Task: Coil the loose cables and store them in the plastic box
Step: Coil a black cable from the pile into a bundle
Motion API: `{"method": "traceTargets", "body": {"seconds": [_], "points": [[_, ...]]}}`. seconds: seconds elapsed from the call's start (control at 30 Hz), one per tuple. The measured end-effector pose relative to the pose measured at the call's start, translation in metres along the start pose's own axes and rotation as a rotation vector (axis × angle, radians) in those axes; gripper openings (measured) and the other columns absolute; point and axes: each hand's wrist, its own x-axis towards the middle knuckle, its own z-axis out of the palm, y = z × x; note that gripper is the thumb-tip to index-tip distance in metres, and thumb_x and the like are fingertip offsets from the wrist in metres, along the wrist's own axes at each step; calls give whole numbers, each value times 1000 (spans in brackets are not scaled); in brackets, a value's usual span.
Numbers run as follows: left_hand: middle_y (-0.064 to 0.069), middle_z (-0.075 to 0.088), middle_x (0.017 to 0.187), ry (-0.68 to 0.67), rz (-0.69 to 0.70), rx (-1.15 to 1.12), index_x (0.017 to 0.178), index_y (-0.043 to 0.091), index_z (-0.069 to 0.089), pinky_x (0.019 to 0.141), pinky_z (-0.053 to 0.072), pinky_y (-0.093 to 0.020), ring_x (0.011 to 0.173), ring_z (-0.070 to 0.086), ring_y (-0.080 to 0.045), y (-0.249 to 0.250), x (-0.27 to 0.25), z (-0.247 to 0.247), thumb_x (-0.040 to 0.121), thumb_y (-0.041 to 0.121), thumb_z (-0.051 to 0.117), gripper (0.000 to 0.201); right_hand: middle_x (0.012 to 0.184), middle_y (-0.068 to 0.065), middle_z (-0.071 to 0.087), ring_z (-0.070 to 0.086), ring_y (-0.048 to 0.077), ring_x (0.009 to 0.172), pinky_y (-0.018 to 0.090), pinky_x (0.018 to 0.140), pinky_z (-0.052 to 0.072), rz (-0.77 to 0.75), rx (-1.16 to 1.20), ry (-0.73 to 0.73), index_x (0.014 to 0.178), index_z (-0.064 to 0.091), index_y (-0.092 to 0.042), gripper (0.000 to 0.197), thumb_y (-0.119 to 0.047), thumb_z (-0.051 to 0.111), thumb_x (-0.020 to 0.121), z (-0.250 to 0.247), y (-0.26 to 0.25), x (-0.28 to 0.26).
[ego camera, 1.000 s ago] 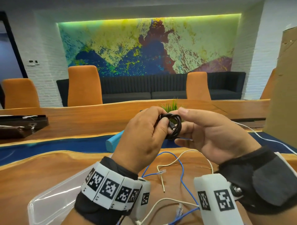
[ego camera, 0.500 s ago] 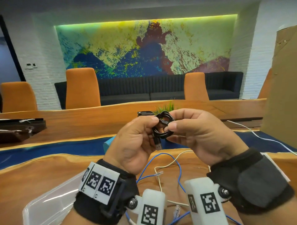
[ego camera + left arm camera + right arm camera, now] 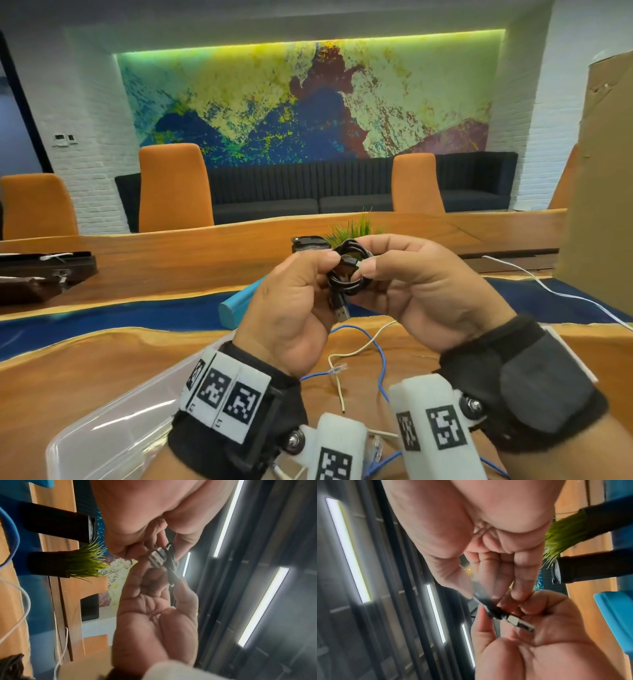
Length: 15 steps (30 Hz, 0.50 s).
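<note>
A small black USB cable coil (image 3: 347, 274) is held up in front of me above the wooden table (image 3: 102, 359). My left hand (image 3: 330, 265) pinches its left side with thumb and fingers. My right hand (image 3: 368, 260) pinches the right side. The silver USB plug (image 3: 341, 312) hangs below the coil; it also shows in the wrist views as plug (image 3: 157, 557) and plug (image 3: 520, 624). A clear plastic box (image 3: 113, 431) lies at the lower left under my left wrist. Loose blue cable (image 3: 378, 349) and cream cable (image 3: 337, 356) lie on the table below my hands.
A white cable (image 3: 548, 289) runs off to the right by a cardboard sheet (image 3: 599, 205). A teal box (image 3: 239, 305), a small grass plant (image 3: 354, 226) and a black item (image 3: 308, 244) sit behind my hands. A dark tray (image 3: 44, 274) lies far left.
The right hand's fingers have closed onto the coil. The coil has turned so the USB plug now hangs beneath it. Both hands stay close together.
</note>
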Motion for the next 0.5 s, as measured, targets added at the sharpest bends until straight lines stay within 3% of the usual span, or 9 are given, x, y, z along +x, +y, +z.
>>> {"method": "traceTargets", "body": {"seconds": [0.1,0.17,0.23,0.33,0.4,0.5], "points": [[-11,63,82,103,260,294,94,8,62,57,47,-25,68,57,-14,-4,3,-1,92,6,57,5,91,16,73,71,26,84,36,77,60,-70,-161,92,97,70,0,21,11,62,80,3,0,2],[-4,62,77,133,396,459,91,13,59,57,48,-22,64,55,-8,-4,3,-4,91,7,62,7,90,14,75,72,25,83,36,77,60,-86,-195,112,95,71,-3,22,11,63,81,4,0,2],[-3,63,76,58,352,460,95,12,58,57,46,-21,67,56,-9,1,2,-6,91,6,62,8,90,14,75,73,25,85,36,77,60,-103,-228,113,95,71,-3,24,13,62,80,3,-1,1],[-11,70,84,-94,217,376,100,11,60,59,47,-22,80,59,-26,12,-1,-7,87,2,64,17,91,15,75,72,26,86,38,80,60,-147,-291,101,96,72,-4,27,15,61,79,1,-5,-2],[-15,73,89,-138,296,459,101,9,64,64,55,-24,81,67,-25,15,-3,-7,83,3,68,20,91,14,75,72,27,88,38,81,59,-178,-353,78,96,74,-6,28,13,63,79,1,-7,-4],[-7,75,83,-89,432,531,93,8,70,68,57,-24,75,70,-15,16,-4,-5,81,3,71,13,90,13,76,73,25,87,33,79,60,-204,-374,67,96,73,-9,27,11,64,80,4,-8,-6]]}}
